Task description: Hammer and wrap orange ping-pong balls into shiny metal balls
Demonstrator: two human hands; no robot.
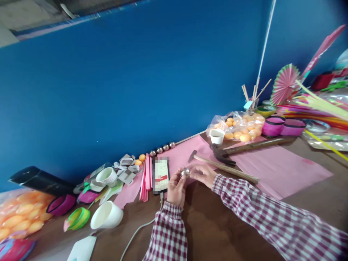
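A small shiny silver ball point(185, 172) is held up between my two hands, over the near edge of the pink paper point(181, 155). My left hand point(176, 188) has its thumb and fingers closed on the ball's left side. From the right, my right hand point(203, 174) touches the ball with its fingertips, pinched together. A phone point(161, 175) with a lit screen lies just left of my hands. Several similar silver balls point(166, 147) sit in a row against the blue wall. A small hammer point(225, 166) lies right behind my right hand.
A larger hammer point(252, 145) lies to the right, near bags of orange balls point(244, 137) and a white cup point(216, 137). On the left are white cups point(107, 215), a green-yellow tape roll point(77, 218) and a white power bank point(82, 249). A cable point(138, 229) runs from the phone.
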